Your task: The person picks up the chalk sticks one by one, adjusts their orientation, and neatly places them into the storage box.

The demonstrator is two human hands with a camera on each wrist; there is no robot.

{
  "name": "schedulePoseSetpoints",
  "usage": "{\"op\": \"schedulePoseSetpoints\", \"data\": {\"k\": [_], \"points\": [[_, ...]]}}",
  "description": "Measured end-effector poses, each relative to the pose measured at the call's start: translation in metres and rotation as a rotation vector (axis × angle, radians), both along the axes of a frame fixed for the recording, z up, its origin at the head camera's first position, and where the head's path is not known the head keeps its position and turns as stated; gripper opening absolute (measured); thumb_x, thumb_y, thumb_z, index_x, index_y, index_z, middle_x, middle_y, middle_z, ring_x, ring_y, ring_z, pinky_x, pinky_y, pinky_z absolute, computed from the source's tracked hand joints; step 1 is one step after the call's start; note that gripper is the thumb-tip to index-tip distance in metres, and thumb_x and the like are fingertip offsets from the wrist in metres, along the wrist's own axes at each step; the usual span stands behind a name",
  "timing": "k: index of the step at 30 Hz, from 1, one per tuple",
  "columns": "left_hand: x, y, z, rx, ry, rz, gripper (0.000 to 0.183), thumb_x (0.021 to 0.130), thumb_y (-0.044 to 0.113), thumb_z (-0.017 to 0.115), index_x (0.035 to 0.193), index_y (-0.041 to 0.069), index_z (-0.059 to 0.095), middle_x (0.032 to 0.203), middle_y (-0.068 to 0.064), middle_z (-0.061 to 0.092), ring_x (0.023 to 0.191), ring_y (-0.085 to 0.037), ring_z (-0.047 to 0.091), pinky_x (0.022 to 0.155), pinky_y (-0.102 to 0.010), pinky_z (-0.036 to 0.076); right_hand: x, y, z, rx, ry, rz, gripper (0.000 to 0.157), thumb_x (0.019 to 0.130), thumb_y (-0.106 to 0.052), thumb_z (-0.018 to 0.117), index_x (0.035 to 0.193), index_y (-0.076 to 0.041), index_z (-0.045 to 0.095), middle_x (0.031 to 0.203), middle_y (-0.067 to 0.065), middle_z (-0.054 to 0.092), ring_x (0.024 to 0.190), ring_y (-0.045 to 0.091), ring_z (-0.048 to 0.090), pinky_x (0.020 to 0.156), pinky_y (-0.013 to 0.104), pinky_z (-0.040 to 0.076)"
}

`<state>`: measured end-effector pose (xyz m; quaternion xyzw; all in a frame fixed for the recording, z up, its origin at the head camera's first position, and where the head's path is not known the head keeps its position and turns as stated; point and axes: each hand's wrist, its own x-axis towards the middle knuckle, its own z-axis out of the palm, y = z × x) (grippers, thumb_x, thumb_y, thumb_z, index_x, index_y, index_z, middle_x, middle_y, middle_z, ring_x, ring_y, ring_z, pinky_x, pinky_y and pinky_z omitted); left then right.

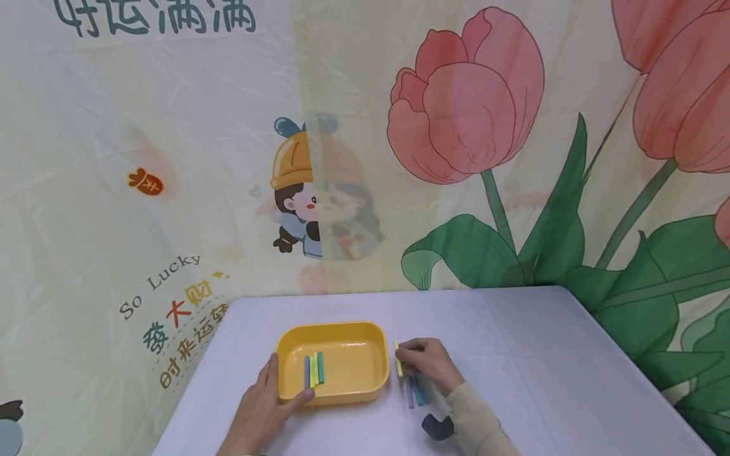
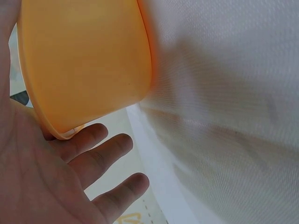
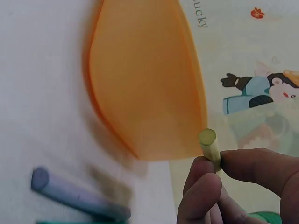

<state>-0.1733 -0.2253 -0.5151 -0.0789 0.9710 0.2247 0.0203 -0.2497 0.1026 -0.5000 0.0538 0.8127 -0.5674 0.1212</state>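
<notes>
My left hand (image 1: 258,405) holds the yellow plastic tray (image 1: 365,398) at its near left corner, thumb along the front and fingers at the left side. In the left wrist view, fingertips (image 2: 122,142) spread beside the tray's rim. Inside the tray lie a blue chalk stick (image 1: 307,372), yellow chalk (image 1: 313,370) and a green chalk stick (image 1: 320,367), side by side. Just right of the tray, my right hand (image 1: 432,366) pinches a yellow chalk stick (image 3: 210,147) between thumb and finger. Below that hand, a purple chalk stick (image 3: 77,193) and a teal chalk stick (image 1: 418,391) lie on the table.
A white cloth covers the table (image 1: 536,380). Near the right sleeve (image 1: 479,421) sits a dark curved object (image 1: 438,427). Behind the table hangs a printed curtain (image 1: 353,76) with tulips and cartoon figures.
</notes>
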Motion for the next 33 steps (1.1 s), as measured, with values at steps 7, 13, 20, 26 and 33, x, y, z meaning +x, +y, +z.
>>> {"op": "schedulePoseSetpoints", "data": {"k": [7, 13, 20, 26, 33], "points": [[-0.001, -0.001, -0.001, 0.001, 0.004, -0.002, 0.128, 0.065, 0.087, 0.044, 0.148, -0.001, 0.002, 0.149, -0.026, 0.019, 0.123, -0.05, 0.037, 0.102, -0.06, 0.032, 0.0, -0.014, 0.015, -0.07, 0.058, 0.06, 0.038, 0.082, -0.032, 0.07, 0.105, -0.003, 0.067, 0.089, 0.007, 0.066, 0.075, 0.02, 0.064, 0.07, 0.034, 0.058], [-0.001, -0.001, -0.001, -0.006, 0.019, -0.015, 0.127, 0.066, 0.087, 0.043, 0.148, -0.001, 0.003, 0.149, -0.026, 0.02, 0.122, -0.05, 0.038, 0.101, -0.06, 0.034, -0.005, -0.032, 0.031, -0.146, 0.071, 0.074, 0.039, 0.08, -0.032, 0.072, 0.106, -0.002, 0.066, 0.091, 0.008, 0.067, 0.075, 0.02, 0.065, 0.068, 0.031, 0.058], [-0.001, -0.001, 0.001, -0.003, 0.012, -0.011, 0.128, 0.066, 0.087, 0.043, 0.148, -0.001, 0.003, 0.149, -0.026, 0.02, 0.121, -0.05, 0.039, 0.1, -0.06, 0.034, -0.013, -0.057, 0.043, -0.22, 0.098, 0.081, 0.033, 0.08, -0.026, 0.073, 0.103, -0.003, 0.067, 0.09, 0.009, 0.067, 0.074, 0.02, 0.065, 0.067, 0.03, 0.058], [-0.001, -0.001, 0.0, 0.004, 0.012, -0.014, 0.127, 0.066, 0.087, 0.043, 0.148, -0.002, 0.002, 0.148, -0.027, 0.019, 0.121, -0.051, 0.038, 0.1, -0.06, 0.034, -0.016, -0.076, 0.039, -0.293, 0.087, 0.069, 0.037, 0.078, -0.025, 0.075, 0.103, -0.001, 0.066, 0.09, 0.01, 0.067, 0.075, 0.022, 0.066, 0.068, 0.032, 0.059], [0.0, -0.003, -0.003, 0.003, 0.036, -0.029, 0.126, 0.067, 0.086, 0.043, 0.148, -0.002, 0.003, 0.148, -0.026, 0.02, 0.12, -0.05, 0.041, 0.098, -0.059, 0.037, -0.017, -0.098, 0.031, -0.31, 0.075, 0.085, 0.031, 0.079, -0.023, 0.074, 0.099, -0.001, 0.067, 0.088, 0.01, 0.066, 0.071, 0.02, 0.065, 0.064, 0.029, 0.058]]}}
